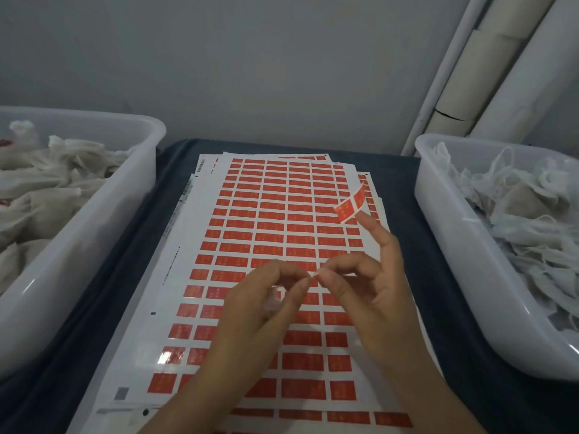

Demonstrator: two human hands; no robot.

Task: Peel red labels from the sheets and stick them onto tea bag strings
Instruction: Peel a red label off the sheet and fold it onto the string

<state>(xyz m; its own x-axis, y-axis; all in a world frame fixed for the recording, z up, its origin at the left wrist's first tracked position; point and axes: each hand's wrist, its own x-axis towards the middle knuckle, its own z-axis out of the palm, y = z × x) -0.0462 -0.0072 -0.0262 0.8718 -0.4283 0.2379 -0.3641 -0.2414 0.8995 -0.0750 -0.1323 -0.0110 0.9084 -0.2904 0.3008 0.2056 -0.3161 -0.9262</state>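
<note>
We see two bare hands held over a stack of white backing sheets printed with rows of small red rectangular labels (275,214); how many sheets lie in the stack we cannot tell, though several offset edges show at the top. The stack rests on a counter covered with dark blue cloth (138,233). Our left hand (260,305) has its thumb and forefinger pressed together, pinching one end of a thin white tea bag string (313,275), with a pale gauzy tea bag (272,303) tucked against the palm. Our right hand (372,277) pinches the other end of that same string between thumb and forefinger, so the fingertips of the two hands nearly meet. One peeled red label with a white border (351,204) clings to the raised tip of a right-hand finger and curls up above the sheets. Two translucent white plastic tubs flank the sheets: the left tub (94,220) holds a heap of filled white gauze tea bags, a few showing red, and the right tub (451,233) holds a tangle of white gauze bags and strings, too many to count
</note>
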